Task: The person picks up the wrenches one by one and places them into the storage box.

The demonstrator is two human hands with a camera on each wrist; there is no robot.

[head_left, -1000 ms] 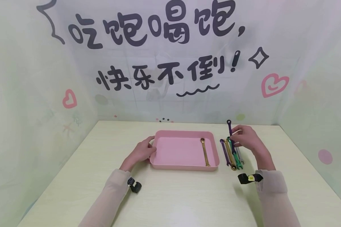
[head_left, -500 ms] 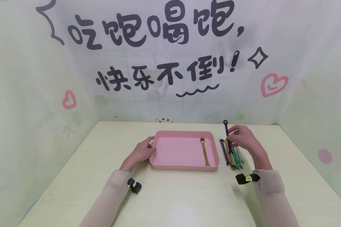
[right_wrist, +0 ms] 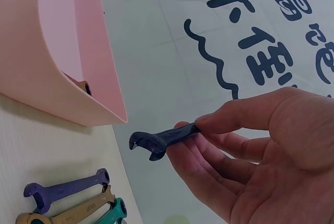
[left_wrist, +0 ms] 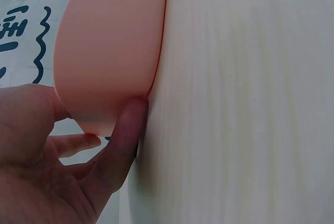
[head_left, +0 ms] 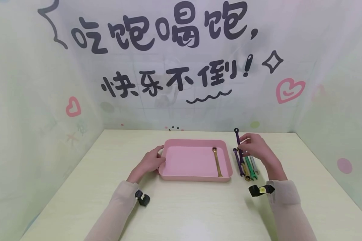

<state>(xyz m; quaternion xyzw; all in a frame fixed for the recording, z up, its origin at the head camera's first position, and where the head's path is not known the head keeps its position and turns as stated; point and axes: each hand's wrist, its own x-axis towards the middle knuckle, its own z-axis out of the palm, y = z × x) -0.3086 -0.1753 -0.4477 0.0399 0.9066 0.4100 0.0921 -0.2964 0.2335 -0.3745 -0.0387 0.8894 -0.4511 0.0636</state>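
A pink tray (head_left: 169, 167) sits mid-table with one gold wrench (head_left: 217, 162) lying in its right part. My left hand (head_left: 152, 160) rests against the tray's left wall (left_wrist: 104, 62), thumb and fingers touching it. My right hand (head_left: 254, 145) pinches a dark purple wrench (head_left: 237, 138) and holds it lifted and tilted just right of the tray; its open end (right_wrist: 147, 144) points out past my fingers. Below it a row of wrenches lies on the table: purple (right_wrist: 65, 188), gold (right_wrist: 78, 211), green (head_left: 249, 167) and a silver one (head_left: 254, 165).
The pale wooden table (head_left: 199, 211) is walled by a printed backdrop (head_left: 169, 67) behind and on both sides. Black wrist straps (head_left: 260, 190) sit on both sleeves.
My right hand has carried the dark purple wrench a little to the left, toward the tray. The left hand and tray have stayed put.
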